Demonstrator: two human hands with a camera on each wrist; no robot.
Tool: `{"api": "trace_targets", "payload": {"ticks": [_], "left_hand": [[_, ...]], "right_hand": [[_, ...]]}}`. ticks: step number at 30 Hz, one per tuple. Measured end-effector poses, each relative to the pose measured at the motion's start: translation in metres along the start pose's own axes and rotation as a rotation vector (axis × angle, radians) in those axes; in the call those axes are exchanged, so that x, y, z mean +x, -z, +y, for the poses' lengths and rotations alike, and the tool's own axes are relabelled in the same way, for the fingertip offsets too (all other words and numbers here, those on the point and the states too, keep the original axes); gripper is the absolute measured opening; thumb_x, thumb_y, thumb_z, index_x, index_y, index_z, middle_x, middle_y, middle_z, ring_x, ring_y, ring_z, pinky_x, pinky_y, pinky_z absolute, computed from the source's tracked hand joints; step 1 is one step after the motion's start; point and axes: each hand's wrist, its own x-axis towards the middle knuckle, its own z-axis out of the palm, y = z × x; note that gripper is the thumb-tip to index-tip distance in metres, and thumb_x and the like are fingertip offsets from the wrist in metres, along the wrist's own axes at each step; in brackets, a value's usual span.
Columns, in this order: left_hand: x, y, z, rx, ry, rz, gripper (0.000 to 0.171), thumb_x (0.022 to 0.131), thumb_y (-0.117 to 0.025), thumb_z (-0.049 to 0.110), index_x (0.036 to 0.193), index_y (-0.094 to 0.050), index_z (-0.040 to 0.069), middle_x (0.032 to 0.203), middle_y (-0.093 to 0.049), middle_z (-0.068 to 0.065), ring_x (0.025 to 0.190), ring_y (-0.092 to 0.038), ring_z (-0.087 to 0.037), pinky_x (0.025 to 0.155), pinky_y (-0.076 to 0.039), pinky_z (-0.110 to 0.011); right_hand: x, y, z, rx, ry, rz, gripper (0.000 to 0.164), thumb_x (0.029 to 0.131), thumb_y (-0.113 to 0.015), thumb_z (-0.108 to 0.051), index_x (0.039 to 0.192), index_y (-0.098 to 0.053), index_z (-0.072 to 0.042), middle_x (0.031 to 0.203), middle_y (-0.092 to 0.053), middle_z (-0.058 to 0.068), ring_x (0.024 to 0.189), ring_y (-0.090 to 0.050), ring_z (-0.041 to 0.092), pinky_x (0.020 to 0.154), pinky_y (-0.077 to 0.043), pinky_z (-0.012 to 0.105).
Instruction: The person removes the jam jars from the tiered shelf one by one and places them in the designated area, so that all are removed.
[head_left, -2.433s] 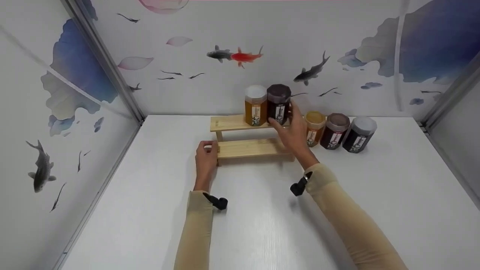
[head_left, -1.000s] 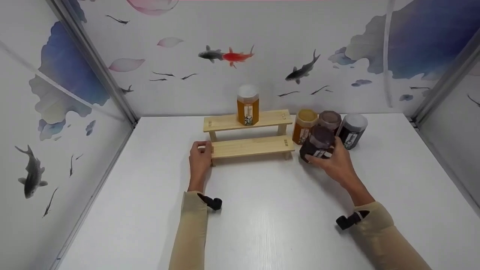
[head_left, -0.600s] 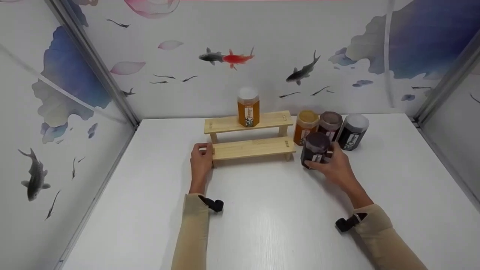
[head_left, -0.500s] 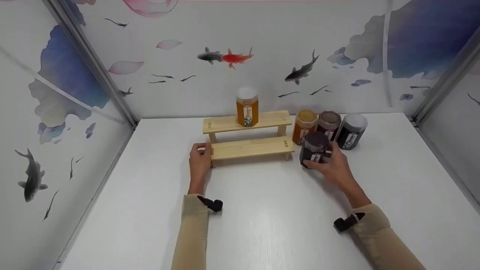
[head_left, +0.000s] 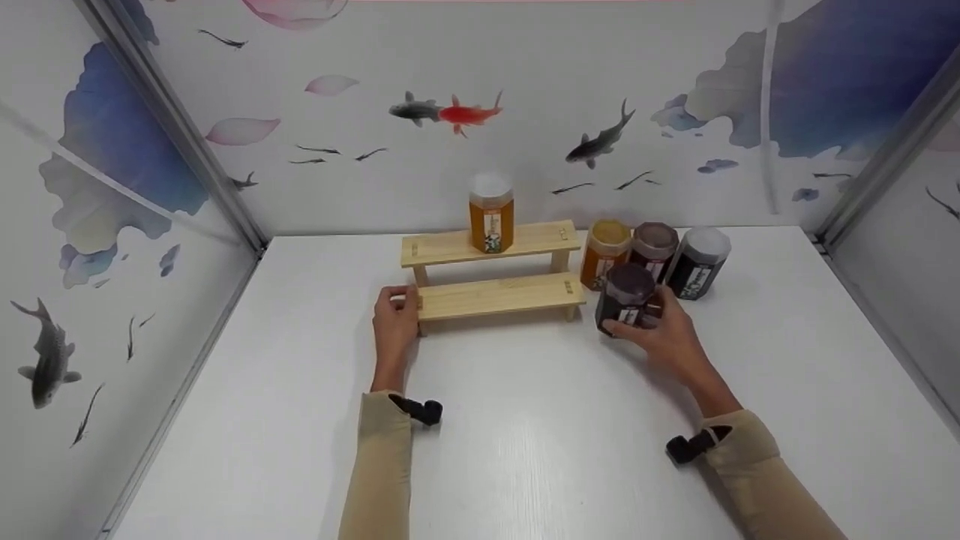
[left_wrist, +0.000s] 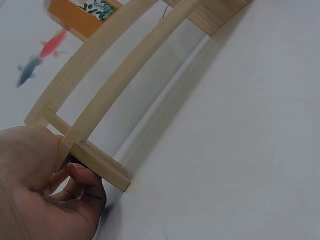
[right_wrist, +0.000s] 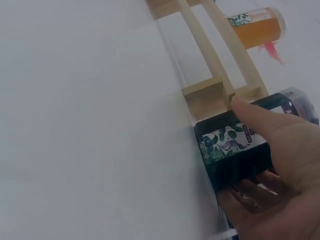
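Note:
My left hand [head_left: 395, 326] pinches the left end of the lower step of a two-step wooden rack [head_left: 499, 297]; the left wrist view shows its thumb and curled fingers at the rack's end leg [left_wrist: 102, 165]. My right hand [head_left: 670, 336] grips a dark eight-sided jar [head_left: 628, 286] with a dark lid, thumb on the near side and fingers round the right. This jar is upright at table level, right of the rack's lower step. Its label [right_wrist: 230, 142] shows in the right wrist view. An amber jar [head_left: 491, 221] with a white lid stands on the upper step.
Behind the held jar stand an amber jar [head_left: 606, 251] with a yellow lid, a dark jar [head_left: 655, 244] with a brownish lid, and a dark jar [head_left: 699, 266] with a pale lid. White table [head_left: 495, 435]; a printed wall [head_left: 360, 195] rises at the back.
My right hand has brought the dark jar from the rack's upper step, beside the amber jar, down and right to the table. Over the last half second both hands stay nearly still.

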Motion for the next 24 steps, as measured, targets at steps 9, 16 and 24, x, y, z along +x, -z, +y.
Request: {"api": "trace_targets", "payload": {"ticks": [9,16,24], "left_hand": [[0.0,0.001,-0.001,-0.011,-0.002,-0.001,0.035,0.113,-0.056,0.039,0.131,-0.064,0.011,0.109,-0.072,-0.011,0.086,-0.064,-0.019,0.068,-0.052,-0.03],[-0.001,0.001,-0.002,-0.02,0.005,0.005,0.035,0.112,-0.057,0.039,0.131,-0.064,0.011,0.108,-0.071,-0.011,0.086,-0.063,-0.019,0.069,-0.051,-0.03],[-0.002,0.0,0.001,-0.01,-0.006,0.006,0.036,0.113,-0.056,0.039,0.132,-0.064,0.01,0.11,-0.071,-0.013,0.089,-0.064,-0.02,0.07,-0.052,-0.03]], "right_hand": [[-0.003,0.009,-0.009,0.073,0.094,0.141,0.083,0.096,-0.08,-0.054,0.16,-0.044,-0.014,0.158,-0.053,0.009,0.148,-0.049,0.027,0.125,-0.042,0.053],[-0.007,0.006,-0.034,0.04,0.268,0.303,0.059,0.098,-0.084,-0.035,0.147,-0.059,-0.013,0.146,-0.063,0.005,0.138,-0.057,0.019,0.12,-0.045,0.033],[-0.017,-0.01,-0.083,0.102,0.395,0.329,0.049,0.099,-0.082,-0.017,0.143,-0.062,-0.011,0.142,-0.064,0.001,0.136,-0.058,0.018,0.119,-0.048,0.033]]}}
